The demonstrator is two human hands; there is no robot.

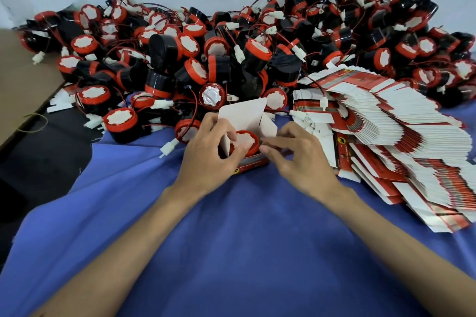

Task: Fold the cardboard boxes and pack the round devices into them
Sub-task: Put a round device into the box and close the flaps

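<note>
A small red-and-white cardboard box (pixel 253 162) stands open on the blue cloth, its white lid flap (pixel 242 117) raised. A round device with a red rim and white centre (pixel 244 143) sits inside it. My left hand (pixel 208 154) grips the box's left side, its thumb on the device's top. My right hand (pixel 298 154) pinches the right side flap of the box between its fingertips. Behind the box lies a big heap of round black-and-red devices (pixel 231 49) with red wires and white plugs.
A fanned stack of flat red-and-white boxes (pixel 401 141) lies at the right. A brown cardboard sheet (pixel 23 74) lies at the left edge. Blue cloth (pixel 231 239) covers the near table; a dark patch (pixel 46 152) shows at the left. A pale wall stands behind.
</note>
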